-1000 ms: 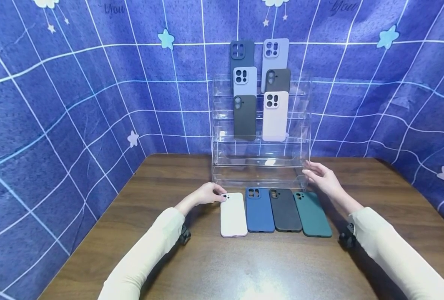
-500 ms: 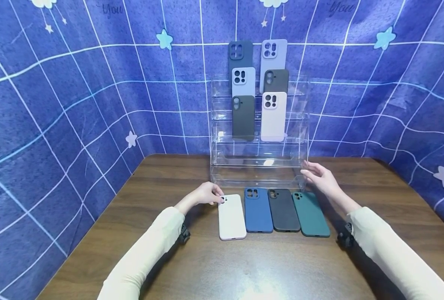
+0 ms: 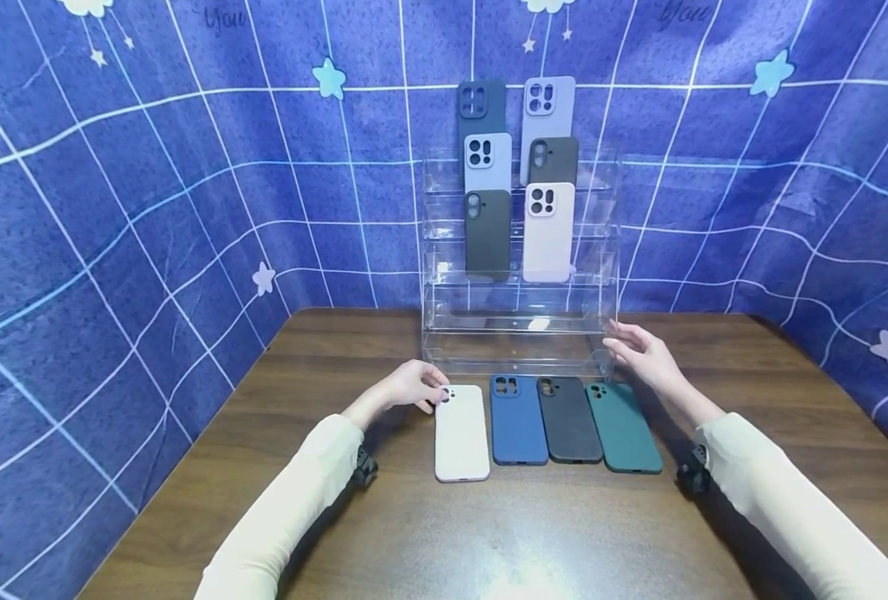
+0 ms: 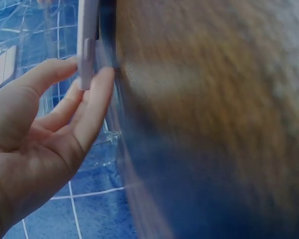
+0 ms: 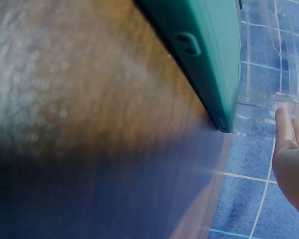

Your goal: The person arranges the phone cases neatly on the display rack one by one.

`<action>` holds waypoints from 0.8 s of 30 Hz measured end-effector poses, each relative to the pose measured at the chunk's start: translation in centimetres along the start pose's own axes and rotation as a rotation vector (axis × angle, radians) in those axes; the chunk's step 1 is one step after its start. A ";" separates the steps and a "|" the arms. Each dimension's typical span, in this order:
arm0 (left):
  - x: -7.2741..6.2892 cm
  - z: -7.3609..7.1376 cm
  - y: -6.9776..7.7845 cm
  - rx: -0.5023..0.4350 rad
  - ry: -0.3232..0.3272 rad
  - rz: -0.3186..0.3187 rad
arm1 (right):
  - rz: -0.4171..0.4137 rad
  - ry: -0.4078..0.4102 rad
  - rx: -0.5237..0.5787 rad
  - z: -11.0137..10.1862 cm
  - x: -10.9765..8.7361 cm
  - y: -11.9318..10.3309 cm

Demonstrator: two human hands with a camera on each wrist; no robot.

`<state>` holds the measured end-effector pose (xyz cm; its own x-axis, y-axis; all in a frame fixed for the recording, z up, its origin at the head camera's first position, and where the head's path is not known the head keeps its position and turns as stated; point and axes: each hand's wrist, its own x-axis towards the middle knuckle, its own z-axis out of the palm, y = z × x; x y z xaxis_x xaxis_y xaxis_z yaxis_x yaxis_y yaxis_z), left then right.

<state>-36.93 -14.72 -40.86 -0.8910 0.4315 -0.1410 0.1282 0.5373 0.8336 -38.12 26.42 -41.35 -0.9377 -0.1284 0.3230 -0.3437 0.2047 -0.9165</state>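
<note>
My left hand (image 3: 412, 384) pinches the white phone case (image 3: 462, 437) at its upper left corner. In the left wrist view the thumb lies on one face of the white case (image 4: 86, 45) and fingers lie on the other. To its right lie a blue phone case (image 3: 519, 425), a black one (image 3: 569, 425) and a green one (image 3: 625, 429), all flat on the table. My right hand (image 3: 644, 357) touches the lower right side of the clear display stand (image 3: 514, 343). Its fingers look fairly straight in the right wrist view, past the green case (image 5: 209, 55).
Several phone cases stand upright in the upper tiers, among them a dark green-grey one (image 3: 488, 242) and a pale pink one (image 3: 549, 237). The lower tiers show bare plastic. A blue gridded cloth (image 3: 188, 208) hangs behind the wooden table (image 3: 413, 533).
The white case has shifted slightly left and toward the front with my left hand, widening its gap to the blue case. My right hand has stayed at the stand's side.
</note>
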 end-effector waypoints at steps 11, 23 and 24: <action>0.9 -0.2 -0.3 -0.193 0.100 0.078 | -0.012 0.019 -0.006 -0.1 -0.1 0.1; 0.2 -0.7 0.6 -0.243 0.200 0.160 | -0.005 0.008 0.003 0.0 -0.1 0.1; 0.1 -0.8 0.6 -0.248 0.203 0.171 | -0.001 0.006 0.002 0.0 -0.1 0.1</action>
<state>-37.28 -14.91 -39.97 -0.9374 0.3338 0.0993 0.1951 0.2671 0.9437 -38.06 26.42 -41.51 -0.9375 -0.1228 0.3255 -0.3448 0.2031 -0.9164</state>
